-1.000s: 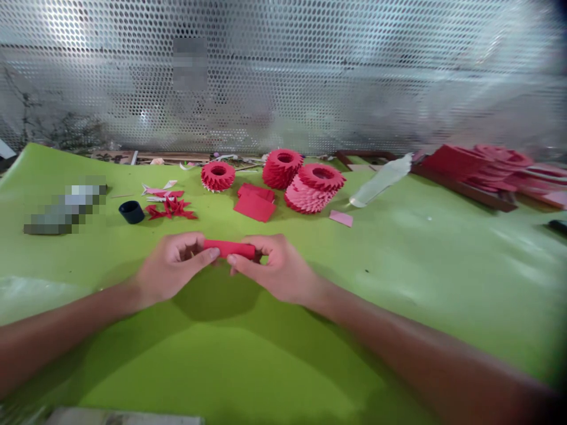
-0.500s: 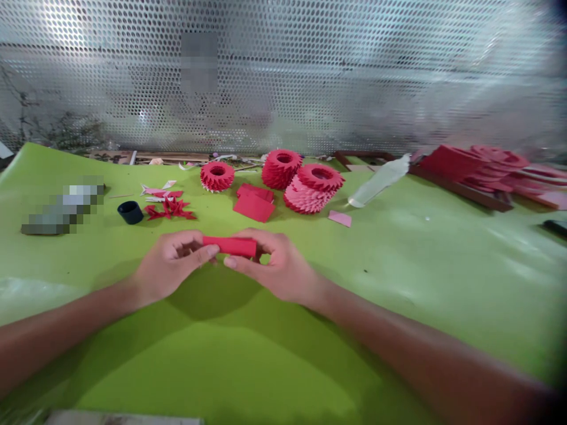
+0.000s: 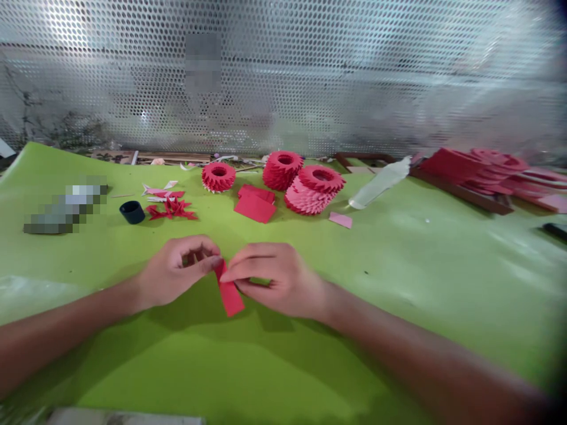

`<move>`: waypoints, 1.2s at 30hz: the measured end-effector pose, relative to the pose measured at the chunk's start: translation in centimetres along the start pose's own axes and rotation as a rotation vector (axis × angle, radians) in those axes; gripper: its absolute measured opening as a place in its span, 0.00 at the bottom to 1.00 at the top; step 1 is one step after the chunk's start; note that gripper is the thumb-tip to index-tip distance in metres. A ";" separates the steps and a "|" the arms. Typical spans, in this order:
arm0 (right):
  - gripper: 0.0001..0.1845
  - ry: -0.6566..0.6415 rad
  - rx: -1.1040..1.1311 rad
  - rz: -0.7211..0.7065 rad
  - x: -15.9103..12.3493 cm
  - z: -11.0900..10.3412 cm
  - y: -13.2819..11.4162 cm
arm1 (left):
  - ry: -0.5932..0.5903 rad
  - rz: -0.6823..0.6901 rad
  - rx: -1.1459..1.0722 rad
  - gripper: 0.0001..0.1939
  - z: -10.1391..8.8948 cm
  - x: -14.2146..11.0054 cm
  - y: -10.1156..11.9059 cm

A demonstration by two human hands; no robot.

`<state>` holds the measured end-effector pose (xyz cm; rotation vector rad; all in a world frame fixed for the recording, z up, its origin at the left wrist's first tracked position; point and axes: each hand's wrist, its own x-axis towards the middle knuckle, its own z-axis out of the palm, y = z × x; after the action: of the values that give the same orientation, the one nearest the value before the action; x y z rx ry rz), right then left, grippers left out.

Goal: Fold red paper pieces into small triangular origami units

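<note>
A strip of red folded paper [image 3: 229,294] hangs down between my hands, its lower end free and its upper end pinched. My left hand [image 3: 179,271] grips the strip's top edge between thumb and fingers. Beside it, my right hand [image 3: 274,280] presses its fingers on the same upper end, hiding part of the paper. Just beyond my hands lie several red paper sheets [image 3: 254,205]. Three ring-shaped red paper-fold models stand further back: one small [image 3: 218,177], one tall [image 3: 282,170], one large and pinker [image 3: 313,190].
A green mat [image 3: 381,277] covers the table. On it are a black cup [image 3: 132,212], red paper star pieces [image 3: 170,208], a pink slip [image 3: 340,220] and a clear plastic bag [image 3: 380,183]. Red paper stacks [image 3: 460,167] lie on a dark board at right, before a perforated metal screen [image 3: 283,77].
The red strip has swung from lying crosswise between my hands to hanging down toward me, tilted. My hands have closed in on its upper end.
</note>
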<state>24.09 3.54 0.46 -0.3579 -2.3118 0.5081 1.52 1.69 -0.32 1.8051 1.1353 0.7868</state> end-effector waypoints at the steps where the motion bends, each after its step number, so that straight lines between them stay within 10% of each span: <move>1: 0.08 -0.039 0.010 0.003 0.0 0.0 0.0 | 0.021 0.023 0.032 0.14 0.0 0.0 0.1; 7: 0.06 -0.087 0.014 0.117 0.1 0.0 0.0 | 0.107 0.239 0.212 0.08 -0.2 -0.6 1.1; 18: 0.07 0.027 -0.027 0.297 0.4 0.1 -0.8 | 0.115 0.128 0.182 0.11 0.0 -0.9 1.1; 36: 0.07 0.080 -0.213 0.017 0.2 -0.3 -0.4 | 0.210 0.188 0.152 0.06 0.0 -1.2 0.9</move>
<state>24.13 3.30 0.95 -0.4910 -2.2919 0.2512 1.43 0.37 0.42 2.0139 1.1982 1.0443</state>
